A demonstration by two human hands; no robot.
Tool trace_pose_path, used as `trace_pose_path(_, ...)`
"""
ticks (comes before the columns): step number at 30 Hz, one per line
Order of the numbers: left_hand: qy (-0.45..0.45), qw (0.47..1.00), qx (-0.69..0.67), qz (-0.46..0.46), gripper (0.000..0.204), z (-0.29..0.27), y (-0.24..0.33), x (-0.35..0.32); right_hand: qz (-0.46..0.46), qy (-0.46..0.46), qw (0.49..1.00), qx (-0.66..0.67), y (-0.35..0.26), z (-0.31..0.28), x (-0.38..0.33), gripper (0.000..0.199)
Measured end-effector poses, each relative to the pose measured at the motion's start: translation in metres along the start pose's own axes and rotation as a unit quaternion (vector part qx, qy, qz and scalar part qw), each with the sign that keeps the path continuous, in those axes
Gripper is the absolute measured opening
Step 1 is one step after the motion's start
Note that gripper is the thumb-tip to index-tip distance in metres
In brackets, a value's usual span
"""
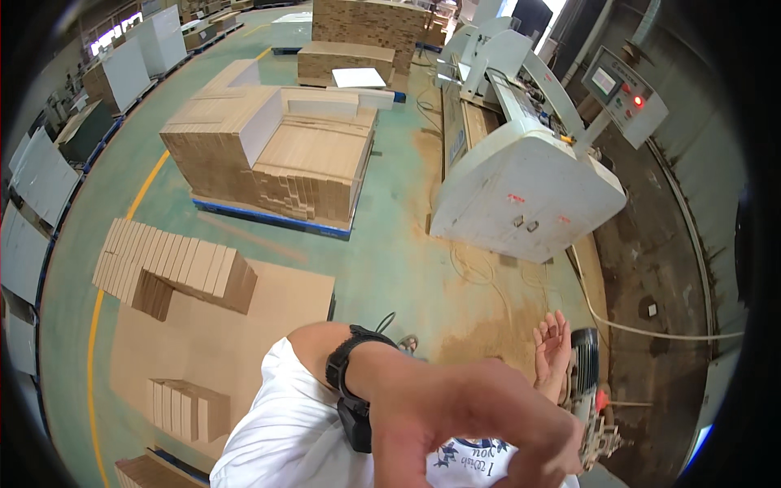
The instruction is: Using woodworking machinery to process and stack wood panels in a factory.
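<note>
My left hand (pixel 480 407) looms large and blurred at the lower edge, its arm crossing in front of my white shirt (pixel 281 407). Its fingers and thumb curl down out of the picture, so whatever they may hold is hidden. A black watch (pixel 342 370) is on that wrist. Beyond it, my right hand (pixel 553 346) is raised, palm showing, fingers loosely bent and apart, with nothing in it. Closest to the right hand is a dark ribbed motor (pixel 584 366), part of a machine at my right.
Upright board pieces (pixel 175 260) and a smaller group (pixel 189 408) stand on a brown sheet (pixel 293 293) at left. Farther off, stacked boards (pixel 309 163) rest on a blue pallet (pixel 268 221). A white machine (pixel 521 191) with a control panel (pixel 622 93) stands right; a hose (pixel 651 332) crosses the floor.
</note>
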State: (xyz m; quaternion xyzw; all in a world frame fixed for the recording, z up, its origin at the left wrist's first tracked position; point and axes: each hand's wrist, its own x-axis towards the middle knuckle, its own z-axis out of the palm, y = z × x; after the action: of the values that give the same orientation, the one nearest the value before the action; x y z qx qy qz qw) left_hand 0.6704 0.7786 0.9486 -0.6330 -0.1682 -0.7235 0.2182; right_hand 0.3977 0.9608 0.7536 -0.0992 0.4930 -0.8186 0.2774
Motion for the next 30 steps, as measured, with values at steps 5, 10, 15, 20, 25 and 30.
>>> trace_pose_path(5, 0.225, 0.953, 0.122, -0.164, 0.024, -0.133, 0.021, -0.037, 0.082, 0.050, 0.991, -0.088, 0.044, -0.061, 0.121, 0.033)
trace_pose_path(10, 0.684, 0.539, 0.368, -0.327, 0.016, -0.310, 0.083, -0.247, 0.264, 0.166, 0.940, -0.138, 0.114, -0.184, 0.192, 0.028)
trace_pose_path(15, 0.855, 0.342, 0.217, -0.323, 0.021, -0.219, 0.213, -0.498, 0.314, 0.280, 0.894, -0.157, 0.159, -0.213, 0.243, 0.027)
trace_pose_path(20, 0.970, 0.028, 0.235, -0.052, 0.025, -0.145, 0.282, -0.557, 0.377, 0.129, 0.893, -0.209, 0.194, -0.146, 0.341, 0.041)
trace_pose_path(25, 0.962, -0.038, 0.272, -0.006, 0.017, -0.230, 0.321, -0.536, 0.354, 0.008, 0.904, -0.239, 0.230, -0.036, 0.461, 0.045)
trace_pose_path(30, 0.923, 0.174, 0.314, -0.135, 0.018, -0.431, 0.391, -0.498, 0.377, -0.019, 0.885, -0.273, 0.254, 0.022, 0.572, 0.047)
